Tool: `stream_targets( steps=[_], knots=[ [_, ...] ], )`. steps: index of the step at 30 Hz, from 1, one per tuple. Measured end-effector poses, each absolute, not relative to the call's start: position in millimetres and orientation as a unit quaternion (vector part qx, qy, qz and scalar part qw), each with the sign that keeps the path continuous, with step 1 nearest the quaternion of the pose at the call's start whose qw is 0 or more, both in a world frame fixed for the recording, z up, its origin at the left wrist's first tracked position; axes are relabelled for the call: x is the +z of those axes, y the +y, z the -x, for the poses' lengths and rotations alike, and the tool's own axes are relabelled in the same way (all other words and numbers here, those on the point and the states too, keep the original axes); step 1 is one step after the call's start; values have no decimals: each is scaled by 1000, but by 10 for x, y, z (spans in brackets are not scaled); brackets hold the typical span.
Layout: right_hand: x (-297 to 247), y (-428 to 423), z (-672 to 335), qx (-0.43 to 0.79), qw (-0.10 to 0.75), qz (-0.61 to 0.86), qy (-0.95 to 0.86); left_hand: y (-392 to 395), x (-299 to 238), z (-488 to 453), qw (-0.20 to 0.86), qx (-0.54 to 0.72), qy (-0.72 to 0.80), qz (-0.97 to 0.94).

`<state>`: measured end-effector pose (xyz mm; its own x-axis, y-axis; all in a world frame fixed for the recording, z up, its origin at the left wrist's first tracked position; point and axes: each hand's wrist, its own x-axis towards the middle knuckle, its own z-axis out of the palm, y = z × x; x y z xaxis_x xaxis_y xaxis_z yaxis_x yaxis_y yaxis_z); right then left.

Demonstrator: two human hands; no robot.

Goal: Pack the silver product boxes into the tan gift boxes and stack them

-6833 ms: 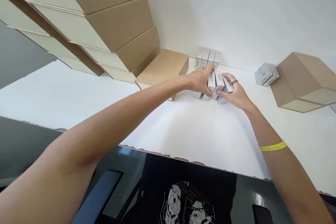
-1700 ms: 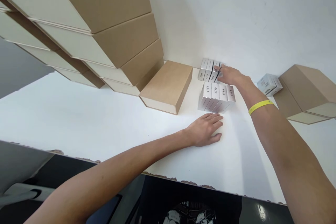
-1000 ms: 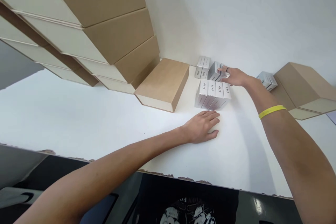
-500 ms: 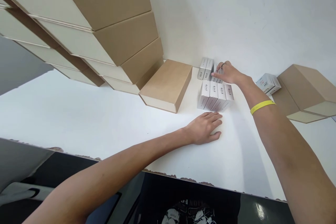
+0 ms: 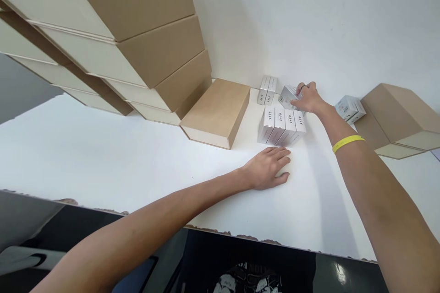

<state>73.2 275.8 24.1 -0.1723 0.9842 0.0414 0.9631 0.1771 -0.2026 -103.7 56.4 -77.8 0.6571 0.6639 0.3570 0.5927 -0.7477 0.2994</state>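
Right fingers (image 5: 302,88) curl over the top of a small silver carton (image 5: 288,96), thumb likely underneath but hidden; the right hand (image 5: 308,98) grips it, tilted, lifted off the white table (image 5: 103,155) near the back wall. Carton sits just behind a row of four (image 5: 282,124) standing upright and touching each other, and beside a back pair (image 5: 267,90) against the wall. Left hand (image 5: 270,168) lies flat and relaxed on the table, fingers spread, holding nothing, fingertips just short of the row.

Judgement: carton looks light, stiff thin card, glossy so a bit slippery; corners would dent under a hard squeeze. Best hold is across the two long narrow sides, mid-length.

Around: flat brown box (image 5: 216,112) left of the cartons, stacked brown boxes (image 5: 137,41) beyond, another carton (image 5: 349,109) and brown box (image 5: 400,119) to the right.
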Motion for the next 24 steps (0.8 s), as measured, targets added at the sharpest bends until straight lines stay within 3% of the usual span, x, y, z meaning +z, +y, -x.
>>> stream_targets(
  steps=[16,24],
  knots=[
    [-144,2520,-1629,-110,191,777,-590,568,-799,1057,61,235,342,-908],
    [-319,2637,-1834,-99,304,824,-467,573,-805,1078,62,239,339,-908]
  ],
)
